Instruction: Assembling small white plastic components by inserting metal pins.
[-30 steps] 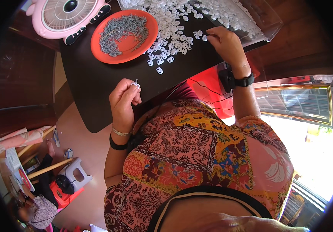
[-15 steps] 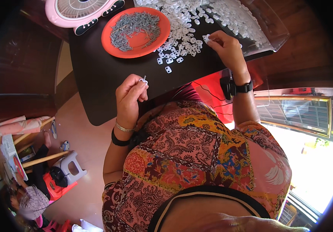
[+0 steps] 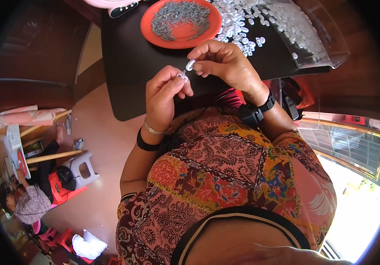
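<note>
Over the front of the dark table, my left hand pinches a small white plastic piece with holes between thumb and fingertips. A thin grey metal pin stands up out of that piece. Just above it, my right hand grips another white oval plastic piece between thumb and forefinger. The two pieces are very close at the pin's tip; whether they touch I cannot tell. Beyond my hands lies an orange plate with many grey pins. White two-hole pieces are heaped to its right.
A clear plastic tray of white pieces stands at the table's far right. The base of a pink fan is at the far left. Another person sits low at the left near a grey stool.
My right hand has come left from the white heap with a piece and now meets my left hand. My left hand still holds its piece and pin. The view has shifted a little.
</note>
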`<state>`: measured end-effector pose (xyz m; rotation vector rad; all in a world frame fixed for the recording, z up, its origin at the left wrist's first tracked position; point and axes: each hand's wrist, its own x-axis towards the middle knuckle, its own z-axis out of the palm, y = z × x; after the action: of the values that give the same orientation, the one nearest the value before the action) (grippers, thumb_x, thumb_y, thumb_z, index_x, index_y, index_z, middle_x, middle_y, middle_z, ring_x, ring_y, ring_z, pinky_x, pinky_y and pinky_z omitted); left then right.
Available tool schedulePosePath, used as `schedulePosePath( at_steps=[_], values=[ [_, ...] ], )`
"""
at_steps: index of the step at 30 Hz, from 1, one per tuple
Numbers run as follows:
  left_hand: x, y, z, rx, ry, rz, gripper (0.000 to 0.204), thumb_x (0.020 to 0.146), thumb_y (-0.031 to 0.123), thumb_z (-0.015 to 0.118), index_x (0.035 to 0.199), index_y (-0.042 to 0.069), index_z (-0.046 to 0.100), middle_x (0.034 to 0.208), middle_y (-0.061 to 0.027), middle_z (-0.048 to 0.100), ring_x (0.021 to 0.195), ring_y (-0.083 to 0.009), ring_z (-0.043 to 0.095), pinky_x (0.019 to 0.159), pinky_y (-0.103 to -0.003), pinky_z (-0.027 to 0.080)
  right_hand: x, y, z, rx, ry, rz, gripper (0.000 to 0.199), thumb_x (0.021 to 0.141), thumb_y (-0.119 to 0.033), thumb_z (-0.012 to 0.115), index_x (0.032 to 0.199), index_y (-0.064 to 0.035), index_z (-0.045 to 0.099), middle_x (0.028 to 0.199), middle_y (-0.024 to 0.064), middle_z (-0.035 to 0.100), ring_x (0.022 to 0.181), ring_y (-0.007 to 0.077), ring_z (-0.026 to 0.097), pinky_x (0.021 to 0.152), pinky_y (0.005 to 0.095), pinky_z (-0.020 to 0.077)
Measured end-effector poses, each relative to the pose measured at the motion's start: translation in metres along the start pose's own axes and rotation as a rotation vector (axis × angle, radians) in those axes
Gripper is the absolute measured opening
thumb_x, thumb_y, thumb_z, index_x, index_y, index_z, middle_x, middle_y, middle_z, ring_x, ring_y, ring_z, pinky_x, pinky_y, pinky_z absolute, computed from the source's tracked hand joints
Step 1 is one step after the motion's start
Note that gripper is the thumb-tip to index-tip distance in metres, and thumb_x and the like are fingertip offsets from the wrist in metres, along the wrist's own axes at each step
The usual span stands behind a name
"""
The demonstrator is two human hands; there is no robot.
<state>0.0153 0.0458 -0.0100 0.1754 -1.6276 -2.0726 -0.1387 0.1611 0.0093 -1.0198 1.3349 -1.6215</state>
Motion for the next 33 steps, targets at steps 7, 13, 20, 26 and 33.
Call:
schedulePosePath(
  at_steps=[7,13,20,26,33],
  values=[
    [0.0,-0.007,-0.004,-0.128,0.019,0.003,0.021,0.09,0.02,0.05,0.08,0.002,0.056,0.073,-0.0068,0.061,0.064,-0.0121,0.057,0.059,-0.023,0.041,0.004,0.006,0.007,-0.058,-0.052,-0.022,0.017,0.086,0.0,0.063,0.103,0.0002,0.066,0.086,0.001,0.066,0.075,0.0051,0.058,0.066,0.0194,0.0472],
    [0.0,-0.003,-0.001,-0.039,0.019,-0.063,0.019,0.09,0.018,0.046,0.081,0.002,0.052,0.074,-0.0106,0.059,0.066,-0.0168,0.056,0.062,-0.026,0.04,0.002,0.001,0.012,-0.135,-0.013,-0.041,0.018,0.087,-0.002,0.062,0.105,-0.0005,0.066,0.085,0.0021,0.067,0.075,0.0057,0.06,0.067,0.0203,0.0495],
    [-0.001,-0.004,0.001,-0.054,0.033,-0.034,0.02,0.09,0.019,0.047,0.081,0.002,0.053,0.075,-0.0108,0.06,0.067,-0.016,0.056,0.062,-0.025,0.04,0.004,0.007,0.019,-0.005,-0.063,-0.048,0.02,0.09,0.0,0.057,0.108,-0.0008,0.065,0.085,0.0038,0.068,0.073,0.008,0.062,0.074,0.0233,0.0529],
    [-0.001,-0.002,0.003,0.007,0.033,-0.069,0.019,0.09,0.016,0.045,0.081,0.001,0.053,0.074,-0.0091,0.059,0.066,-0.0145,0.054,0.061,-0.025,0.039,0.002,0.01,0.017,-0.02,-0.091,-0.07,0.025,0.091,0.001,0.055,0.115,-0.0027,0.062,0.081,0.0014,0.064,0.072,0.0066,0.059,0.068,0.0215,0.0483],
    [0.0,-0.003,0.0,0.172,0.16,-0.113,0.018,0.089,0.012,0.048,0.075,0.002,0.051,0.063,-0.0022,0.049,0.057,-0.0103,0.047,0.055,-0.023,0.037,0.002,0.01,0.004,-0.038,-0.007,0.01,0.022,0.09,-0.006,0.06,0.112,-0.0034,0.063,0.087,-0.0008,0.063,0.072,0.0049,0.055,0.065,0.0196,0.0458]
  ],
)
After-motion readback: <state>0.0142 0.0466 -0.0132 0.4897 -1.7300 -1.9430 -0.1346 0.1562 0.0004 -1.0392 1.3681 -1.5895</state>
